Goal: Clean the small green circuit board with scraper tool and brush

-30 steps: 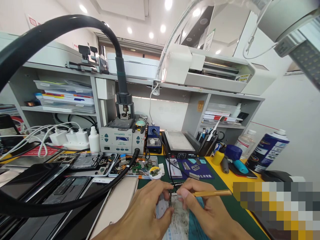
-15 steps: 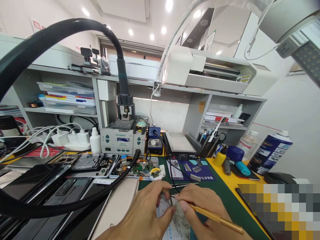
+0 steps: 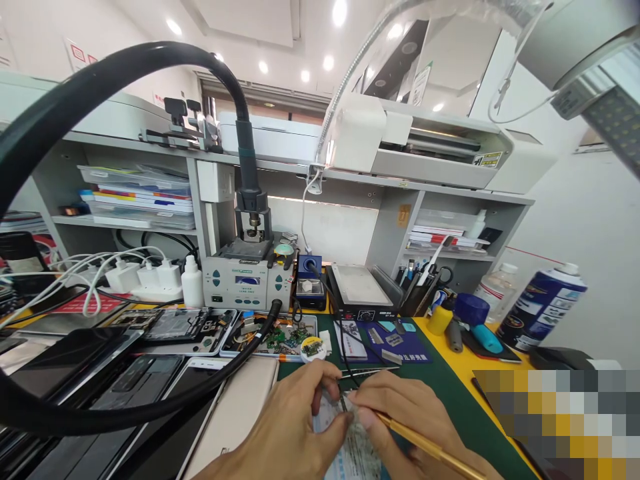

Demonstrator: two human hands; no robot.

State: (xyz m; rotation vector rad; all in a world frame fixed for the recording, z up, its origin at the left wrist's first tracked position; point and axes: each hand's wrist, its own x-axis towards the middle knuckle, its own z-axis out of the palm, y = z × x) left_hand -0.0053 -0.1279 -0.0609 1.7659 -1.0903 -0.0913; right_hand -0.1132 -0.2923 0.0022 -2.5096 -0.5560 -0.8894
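While the left hand (image 3: 290,427) pinches a small board (image 3: 344,402), the right hand's (image 3: 405,417) grip holds a gold tool (image 3: 430,450).

A blue spray can (image 3: 543,308) stands right of the soldering station (image 3: 247,279).

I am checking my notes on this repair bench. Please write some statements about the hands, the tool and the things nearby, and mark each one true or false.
1. The right hand holds a thin gold-coloured tool. True.
2. The left hand rests on the blue spray can. False: the can stands apart at the far right; the left hand pinches a small part over printed paper.
3. The black hose arches up to the rework station. True.
4. The work mat under the hands is red. False: it is green.
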